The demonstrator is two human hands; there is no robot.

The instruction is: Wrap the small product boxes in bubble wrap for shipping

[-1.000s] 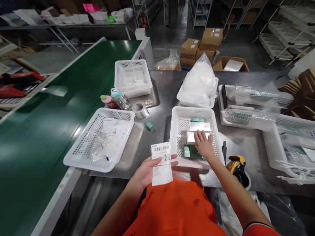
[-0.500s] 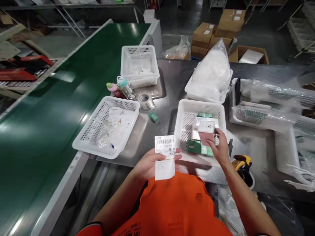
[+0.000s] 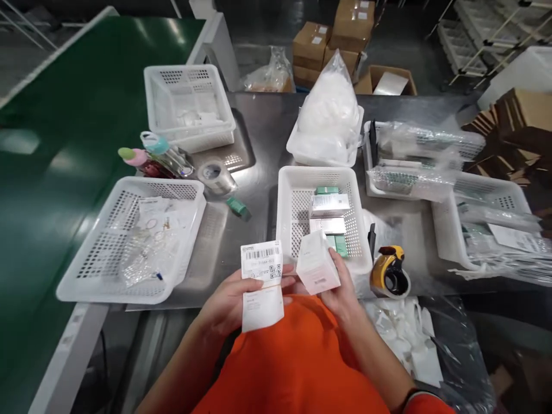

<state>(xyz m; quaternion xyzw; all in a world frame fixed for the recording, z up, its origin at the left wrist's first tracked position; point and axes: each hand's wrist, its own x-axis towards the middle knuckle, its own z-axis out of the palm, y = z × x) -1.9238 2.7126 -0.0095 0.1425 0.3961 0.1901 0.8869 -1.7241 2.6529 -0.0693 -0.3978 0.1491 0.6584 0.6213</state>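
Observation:
My left hand grips a white paper label with a barcode and a QR code, held in front of my orange shirt. My right hand holds a small white box tilted right beside the label. Just beyond them stands a white perforated basket on the steel table, holding more white boxes and small green boxes.
A white basket with clear bags of small parts sits left, another basket behind it. A tape roll, a small green box, a yellow tape dispenser, bagged goods in trays and a green conveyor surround them.
My right hand lifted a white box out of the middle basket and brought it toward me next to the label. The camera tilted down and shifted right.

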